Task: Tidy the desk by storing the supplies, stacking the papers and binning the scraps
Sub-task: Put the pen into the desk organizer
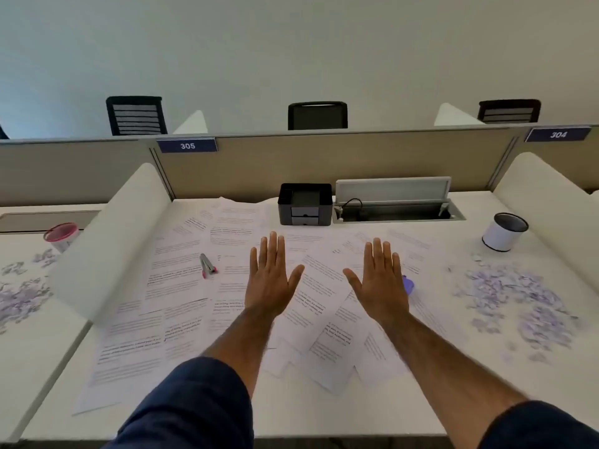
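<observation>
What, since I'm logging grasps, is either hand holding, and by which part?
Nothing is held. The left hand and the right hand are both open, fingers straight, over the scattered papers.

The single wide-angle camera sits on the person's head, above the near edge of the flat white desk (324,413), looking forward and down. It is close: the left hand (270,280) and right hand (381,283) fall mid-frame on outstretched arms. It faces the beige partition panel (356,157), with black chair backs (317,115) and a pale plain wall (291,43) above.
</observation>
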### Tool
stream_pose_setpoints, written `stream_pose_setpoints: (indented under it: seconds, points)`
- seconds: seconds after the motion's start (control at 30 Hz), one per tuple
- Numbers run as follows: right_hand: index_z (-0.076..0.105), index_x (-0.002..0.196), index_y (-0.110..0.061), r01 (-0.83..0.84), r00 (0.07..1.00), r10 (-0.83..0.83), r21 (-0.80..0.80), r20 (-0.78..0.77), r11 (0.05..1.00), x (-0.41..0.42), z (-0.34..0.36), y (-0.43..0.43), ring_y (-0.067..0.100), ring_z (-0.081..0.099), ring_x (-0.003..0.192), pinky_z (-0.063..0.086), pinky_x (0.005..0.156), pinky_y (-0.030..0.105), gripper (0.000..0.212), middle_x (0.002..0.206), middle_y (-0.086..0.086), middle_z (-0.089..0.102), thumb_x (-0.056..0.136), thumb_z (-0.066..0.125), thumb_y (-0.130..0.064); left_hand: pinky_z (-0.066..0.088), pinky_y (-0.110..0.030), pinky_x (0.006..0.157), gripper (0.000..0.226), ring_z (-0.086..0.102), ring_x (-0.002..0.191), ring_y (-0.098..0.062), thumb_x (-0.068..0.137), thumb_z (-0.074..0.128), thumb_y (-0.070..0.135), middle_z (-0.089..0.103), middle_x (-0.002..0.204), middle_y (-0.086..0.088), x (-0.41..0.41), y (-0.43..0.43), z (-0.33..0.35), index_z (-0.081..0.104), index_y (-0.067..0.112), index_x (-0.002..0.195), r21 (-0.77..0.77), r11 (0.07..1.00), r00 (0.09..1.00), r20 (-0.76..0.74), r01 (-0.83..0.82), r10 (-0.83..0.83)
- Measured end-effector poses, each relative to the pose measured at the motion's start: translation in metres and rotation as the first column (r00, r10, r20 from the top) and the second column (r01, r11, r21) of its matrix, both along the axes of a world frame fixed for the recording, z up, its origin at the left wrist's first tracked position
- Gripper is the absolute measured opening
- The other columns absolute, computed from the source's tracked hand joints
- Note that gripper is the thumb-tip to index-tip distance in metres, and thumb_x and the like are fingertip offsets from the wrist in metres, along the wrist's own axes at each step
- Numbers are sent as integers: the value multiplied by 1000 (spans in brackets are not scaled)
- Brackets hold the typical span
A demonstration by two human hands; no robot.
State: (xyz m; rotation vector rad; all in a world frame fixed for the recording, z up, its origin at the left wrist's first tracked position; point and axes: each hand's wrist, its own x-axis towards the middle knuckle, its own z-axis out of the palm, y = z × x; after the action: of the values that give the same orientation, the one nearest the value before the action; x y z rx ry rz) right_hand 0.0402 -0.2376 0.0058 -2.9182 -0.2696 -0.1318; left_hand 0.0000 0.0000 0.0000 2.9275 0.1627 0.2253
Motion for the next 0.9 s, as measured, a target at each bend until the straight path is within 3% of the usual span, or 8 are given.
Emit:
stream_pose_setpoints:
  seconds: [0.13,0.27,0.4,0.5,0.73,0.9]
  points:
    - [-5,159,-17,-10,997,6,-48,-77,999,-23,-37,-8,29,-9,153,-3,122,44,108,166,4,-13,75,-16,-84,-10,-52,128,92,-31,153,-22,84,-21,81,-35,165,2,-26,-10,-42,-27,26,158,-20,1000,993,-120,1,-3]
    - [5,159,-12,-57,988,46,-67,-150,996,-41,-71,-18,30,-1,154,9,124,45,105,167,9,-1,82,-10,-82,-7,-50,128,93,-30,154,-21,84,-23,79,-34,166,0,-51,-17,-76,-25,24,159,-40,999,981,-191,28,-35]
    - [-7,157,-13,-87,976,65,-99,-208,991,-56,-103,-23,30,-9,153,1,123,46,103,166,9,-11,81,-11,-82,-10,-48,128,93,-29,154,-21,82,-27,80,-33,166,1,-72,-23,-102,-24,27,158,-35,999,972,-230,33,-41]
    - [-16,154,-15,-112,967,86,-100,-240,989,-63,-119,-25,30,-12,153,0,124,48,103,164,8,-19,77,-19,-83,-13,-45,126,92,-30,154,-20,84,-24,79,-33,166,1,-79,-24,-115,-22,26,159,-40,999,968,-247,20,-29]
    - [-25,152,-14,-139,955,111,-84,-273,987,-78,-143,-29,27,-20,151,-8,123,45,97,161,5,-29,82,-7,-79,-22,-37,121,88,-37,150,-17,85,-17,76,-44,160,6,-93,-33,-132,-30,27,156,-66,998,940,-341,-9,-14]
    - [-24,151,-14,-137,959,117,-59,-257,989,-77,-142,-29,26,-19,151,-8,123,45,101,162,6,-26,76,-19,-81,-23,-40,122,82,-40,149,-16,91,-9,74,-44,160,5,-98,-35,-134,-33,27,154,-58,998,934,-356,-17,-4]
